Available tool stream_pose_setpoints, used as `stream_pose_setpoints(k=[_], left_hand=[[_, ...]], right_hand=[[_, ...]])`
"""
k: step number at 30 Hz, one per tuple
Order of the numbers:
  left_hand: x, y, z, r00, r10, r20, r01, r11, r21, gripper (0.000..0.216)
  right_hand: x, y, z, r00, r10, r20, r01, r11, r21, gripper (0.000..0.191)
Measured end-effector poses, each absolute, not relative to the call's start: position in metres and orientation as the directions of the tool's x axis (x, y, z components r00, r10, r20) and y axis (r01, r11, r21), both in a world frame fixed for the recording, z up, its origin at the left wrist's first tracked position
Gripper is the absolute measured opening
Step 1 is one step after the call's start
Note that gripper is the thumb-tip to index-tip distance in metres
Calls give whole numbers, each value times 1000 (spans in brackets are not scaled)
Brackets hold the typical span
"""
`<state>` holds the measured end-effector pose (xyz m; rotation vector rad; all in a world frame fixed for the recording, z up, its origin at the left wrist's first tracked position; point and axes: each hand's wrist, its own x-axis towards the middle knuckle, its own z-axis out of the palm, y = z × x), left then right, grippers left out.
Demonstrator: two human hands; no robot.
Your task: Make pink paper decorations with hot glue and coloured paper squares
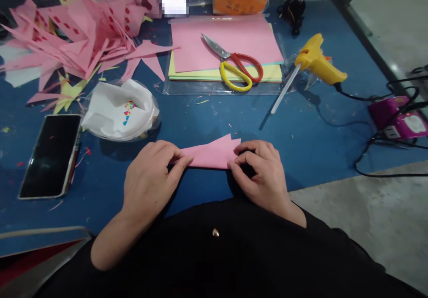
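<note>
1. Far to the left of the left fingers (180, 162), a phone (50, 155) lies on the blue table (301, 133) with its dark screen up, well apart from the hand.
2. Up and left of those fingers, and near them, sits a white bundle in clear plastic (120, 110). Beyond it is a heap of pink scraps (76, 35).
3. The left hand (150, 177) rests palm down. Its fingers are drawn together, with the tips pressed on the left end of the folded pink paper (210, 153). I cannot tell whether the thumb is tucked under the sheet.
4. The folded pink paper lies flat on the table directly between the two sets of fingers and touches both.
   - Its long axis runs left to right, from one hand to the other.
   - Pointed corners stick up along the far edge, toward the right end.
   - Neither hand is nearer, since each holds one end.
5. The right hand (261, 173) is curled, with the thumb and forefinger of the right fingers (239, 162) pinched shut on the right end of the paper.
6. Beyond the fingers, well apart, is a stack of coloured sheets (227, 44) with scissors (234, 64) lying on top.
7. Up and right of the right fingers, a yellow glue gun (317, 62) points its stick down and left.
8. Farthest right is a purple power block (397, 117) with black cables.
</note>
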<state>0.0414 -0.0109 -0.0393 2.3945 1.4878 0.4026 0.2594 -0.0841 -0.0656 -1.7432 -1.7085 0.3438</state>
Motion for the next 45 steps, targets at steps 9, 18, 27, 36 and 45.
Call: stream_pose_setpoints(k=[9,18,27,36,45], left_hand=[[44,-11,-40,475,880,-10,695,-368,618,27],[46,-12,-39,493,869,-40,667,-348,659,31],[30,-17,-36,405,705,582,741,-626,243,13],[18,-23,-35,595,572,564,708,-705,-32,18],[11,-27,-43,610,744,272,668,-668,328,16]], right_hand=[[268,-80,-68,74,962,261,717,131,-684,18],[266,-81,-68,186,950,253,602,93,-793,28],[266,-77,-49,103,790,604,731,352,-585,14],[268,-71,-49,-264,742,616,794,530,-297,19],[269,-75,-61,-208,942,263,708,331,-624,15]])
